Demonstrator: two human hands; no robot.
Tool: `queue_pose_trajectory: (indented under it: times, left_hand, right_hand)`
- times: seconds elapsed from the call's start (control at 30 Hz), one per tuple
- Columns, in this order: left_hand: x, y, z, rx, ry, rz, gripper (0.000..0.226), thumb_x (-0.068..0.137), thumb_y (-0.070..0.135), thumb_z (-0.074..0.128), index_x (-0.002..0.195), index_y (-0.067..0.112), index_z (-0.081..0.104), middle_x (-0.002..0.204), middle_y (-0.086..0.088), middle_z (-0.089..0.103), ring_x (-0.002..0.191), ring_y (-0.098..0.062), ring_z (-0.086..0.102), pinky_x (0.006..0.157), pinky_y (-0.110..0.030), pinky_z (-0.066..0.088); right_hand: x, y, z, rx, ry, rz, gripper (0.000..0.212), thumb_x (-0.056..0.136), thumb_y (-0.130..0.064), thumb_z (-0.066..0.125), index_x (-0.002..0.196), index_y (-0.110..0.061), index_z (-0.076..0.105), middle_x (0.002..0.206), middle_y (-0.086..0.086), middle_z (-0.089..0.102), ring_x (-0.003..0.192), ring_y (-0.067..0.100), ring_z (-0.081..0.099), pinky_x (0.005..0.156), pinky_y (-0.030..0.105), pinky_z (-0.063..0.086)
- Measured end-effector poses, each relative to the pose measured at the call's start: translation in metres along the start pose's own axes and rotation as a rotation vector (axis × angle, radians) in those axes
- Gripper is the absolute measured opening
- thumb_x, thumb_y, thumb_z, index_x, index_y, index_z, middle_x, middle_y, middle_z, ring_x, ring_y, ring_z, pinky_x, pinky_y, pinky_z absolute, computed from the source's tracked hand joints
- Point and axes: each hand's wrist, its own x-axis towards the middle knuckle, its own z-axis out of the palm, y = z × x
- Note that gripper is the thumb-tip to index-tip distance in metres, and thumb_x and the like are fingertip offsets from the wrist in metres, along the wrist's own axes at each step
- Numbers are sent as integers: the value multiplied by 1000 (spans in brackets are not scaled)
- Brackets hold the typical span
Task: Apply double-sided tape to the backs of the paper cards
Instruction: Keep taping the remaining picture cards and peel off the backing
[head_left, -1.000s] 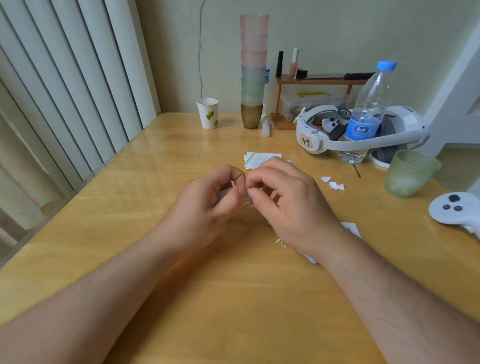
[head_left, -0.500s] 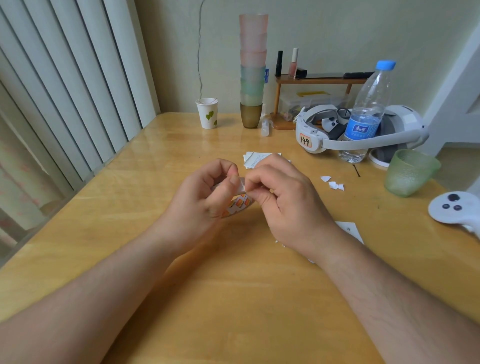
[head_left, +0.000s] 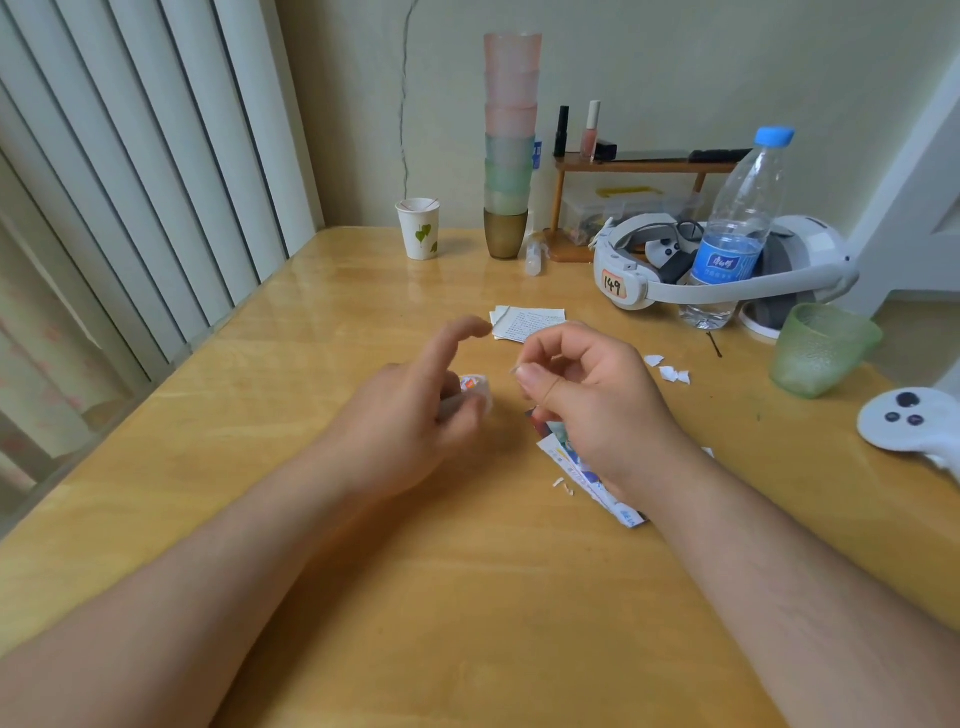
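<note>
1. While the left hand (head_left: 415, 410) curls its lower fingers round a small white roll of double-sided tape (head_left: 474, 391), forefinger lifted, the right hand (head_left: 587, 395) pinches a tiny white torn-off tape piece (head_left: 515, 370) between thumb and forefinger.
2. Beneath the right wrist, the colourful printed paper cards (head_left: 587, 467) lie on the glossy yellow wooden table (head_left: 311, 395).
3. I judge the sliver could fold or stick to the fingertip.
</note>
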Motion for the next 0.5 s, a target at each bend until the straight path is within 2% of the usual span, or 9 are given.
queue_pose_trajectory:
  times: [0.13,0.2,0.3,0.4,0.47,0.5]
  left_hand:
    - [-3,-2,2,130,-138,7,41,96,36,62,134,42,47,65,8,60,64,-10,56,62,-24,42]
    - [-3,-4,2,113,-144,-9,39,95,38,64,132,43,55,67,9,62,65,-7,58,66,-21,46]
    - [-2,-4,2,141,-128,28,37,92,44,71,129,40,67,72,12,62,72,3,57,70,-13,43]
    - [-2,-2,2,183,-170,43,43,90,59,71,128,38,71,83,14,56,80,7,53,74,-17,43]
    - [-2,1,2,107,-105,-1,43,91,61,69,126,36,73,87,10,56,81,2,55,76,-19,44]
    - [0,4,2,7,-33,-55,36,93,56,70,123,36,74,88,8,56,79,0,56,75,-17,43]
  right_hand:
    - [2,-4,0,202,-4,112,31,98,-5,66,77,-27,72,80,-3,62,80,17,55,71,36,49]
    - [2,-6,-1,279,0,150,24,97,-4,65,82,-22,70,79,-6,63,77,14,55,68,33,46]
    - [3,-6,-2,352,7,193,16,96,-5,66,87,-18,69,81,-7,64,76,13,55,65,30,43]
    - [4,-6,-3,366,14,230,12,94,-8,69,87,-18,69,82,-5,64,76,15,53,66,32,41]
    - [4,-6,-3,366,14,249,9,94,-9,68,89,-17,69,82,-4,63,75,14,53,64,31,39]
    - [5,-6,-3,379,16,259,8,94,-10,66,90,-16,69,81,-4,61,73,14,54,62,30,38]
